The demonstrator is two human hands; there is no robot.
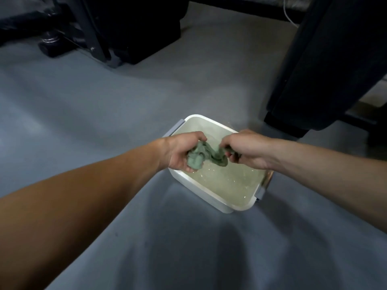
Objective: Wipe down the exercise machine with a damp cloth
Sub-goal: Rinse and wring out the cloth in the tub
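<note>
A green cloth [201,155] hangs twisted between both my hands, just above a white rectangular tub [209,193] of water on the grey floor. My left hand [180,151] grips the bunched left end of the cloth. My right hand [245,151] grips the other end, its fingers curled round it. Droplets mark the water surface under the cloth. The black exercise machine frame [314,65] rises at the upper right, with more of its black base [129,28] at the top left.
The tub has grey side clips [260,192] on its short ends. A black foot of the machine [287,126] stands close behind the tub's right corner. Open grey floor [83,114] lies to the left and in front.
</note>
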